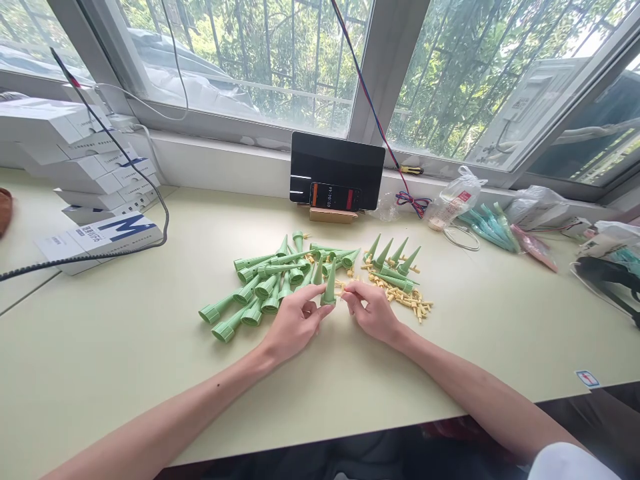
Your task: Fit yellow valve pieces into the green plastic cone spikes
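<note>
My left hand [300, 312] is closed around the wide base of a green plastic cone spike [329, 285], which points upward. Just to its right, my right hand [371, 308] is pinched at the fingertips around a small yellow plastic piece [340, 287], mostly hidden by the fingers. Beyond and left of my left hand lies a pile of green cone spikes [265, 280], many with their open ends facing me. Past my right hand, several green spikes [383, 253] stand upright with yellow pieces fitted to them. A heap of loose yellow pieces [413, 303] lies beside them.
A tablet [337, 167] leans at the window, with a phone [335, 197] showing a timer before it. White boxes [95, 157] are stacked at left, crossed by a black cable [145, 175]. Plastic bags [455, 200] and packaged items line the right back edge of the table [240, 413].
</note>
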{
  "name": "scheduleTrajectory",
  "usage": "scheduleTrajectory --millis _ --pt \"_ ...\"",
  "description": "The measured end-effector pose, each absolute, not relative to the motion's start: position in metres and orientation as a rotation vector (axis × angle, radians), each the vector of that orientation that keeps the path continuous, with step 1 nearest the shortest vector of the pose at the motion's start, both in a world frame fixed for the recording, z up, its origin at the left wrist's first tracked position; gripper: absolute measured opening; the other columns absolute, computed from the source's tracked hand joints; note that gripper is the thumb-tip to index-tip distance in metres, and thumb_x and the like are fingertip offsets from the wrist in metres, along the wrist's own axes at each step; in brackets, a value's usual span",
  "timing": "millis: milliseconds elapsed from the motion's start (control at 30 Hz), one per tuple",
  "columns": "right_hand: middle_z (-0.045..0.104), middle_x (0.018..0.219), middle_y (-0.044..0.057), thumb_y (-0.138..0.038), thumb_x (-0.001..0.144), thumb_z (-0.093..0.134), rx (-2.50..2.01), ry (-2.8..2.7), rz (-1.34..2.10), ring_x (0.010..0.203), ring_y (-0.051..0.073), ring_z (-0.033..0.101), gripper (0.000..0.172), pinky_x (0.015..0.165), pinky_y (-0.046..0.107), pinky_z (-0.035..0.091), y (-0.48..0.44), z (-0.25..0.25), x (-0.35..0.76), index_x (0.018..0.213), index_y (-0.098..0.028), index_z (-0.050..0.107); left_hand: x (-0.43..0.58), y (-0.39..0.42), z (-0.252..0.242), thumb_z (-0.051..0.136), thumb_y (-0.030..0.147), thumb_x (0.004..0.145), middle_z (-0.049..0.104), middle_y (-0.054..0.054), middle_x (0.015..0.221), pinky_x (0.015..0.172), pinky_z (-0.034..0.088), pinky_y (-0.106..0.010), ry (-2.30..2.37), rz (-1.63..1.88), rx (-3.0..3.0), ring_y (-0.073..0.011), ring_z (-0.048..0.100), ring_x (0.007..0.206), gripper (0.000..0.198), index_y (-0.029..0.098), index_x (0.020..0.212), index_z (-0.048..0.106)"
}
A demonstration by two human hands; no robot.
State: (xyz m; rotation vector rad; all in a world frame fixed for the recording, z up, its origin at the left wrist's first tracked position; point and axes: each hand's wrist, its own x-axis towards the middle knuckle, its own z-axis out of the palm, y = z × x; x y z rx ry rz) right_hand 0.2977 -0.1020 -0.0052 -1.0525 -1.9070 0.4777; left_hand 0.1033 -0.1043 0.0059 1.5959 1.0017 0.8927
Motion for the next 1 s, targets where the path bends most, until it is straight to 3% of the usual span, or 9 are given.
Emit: scheduleTrajectory --millis 133,367,667,1000 --pt "0.052 0.059 -0.002 -0.033 0.099 0.044 -1.064 -1.914 0.514 0.052 0.012 0.046 0.032 0.055 0.025 0.038 -0.1023 -0.006 0.2981 0.071 -0.02 0.05 0.1039 -0.1048 0.0058 0.063 0.037 0.087 0.047 0.007 0.051 0.039 0.041 -0.021 1.0 0.9 1.608 -0.0109 0.051 0.041 0.043 0.01 0.121 0.061" --pt "0.049 0.057 -0.002 -0.037 0.102 0.038 -1.083 -1.949 0.515 0.05 0.011 0.044 0.039 0.054 0.024 0.036 -0.1025 -0.0091 0.2993 0.069 -0.02 0.05 0.1051 -0.1029 0.0062 0.064 0.037 0.086 0.058 -0.001 0.077 0.038 0.044 -0.02 0.961 0.936 1.613 -0.0079 0.053 0.045 0.036 0.015 0.114 0.066" --pt "0.047 0.056 -0.003 -0.038 0.103 0.034 -1.082 -1.968 0.517 0.048 0.011 0.043 0.044 0.052 0.024 0.035 -0.1021 -0.0126 0.3001 0.067 -0.02 0.049 0.1049 -0.1053 0.0098 0.063 0.04 0.085 0.06 -0.005 0.093 0.039 0.045 -0.021 0.964 0.919 1.605 -0.007 0.051 0.047 0.039 0.016 0.117 0.067" --pt "0.052 0.057 -0.001 -0.038 0.102 0.039 -1.056 -1.964 0.46 0.05 0.011 0.044 0.04 0.052 0.024 0.036 -0.1036 -0.0048 0.2981 0.071 -0.019 0.055 0.1039 -0.1045 0.0098 0.062 0.039 0.085 0.05 0.002 0.069 0.04 0.035 -0.02 0.992 0.927 1.663 -0.006 0.035 0.045 0.042 0.013 0.118 0.067"
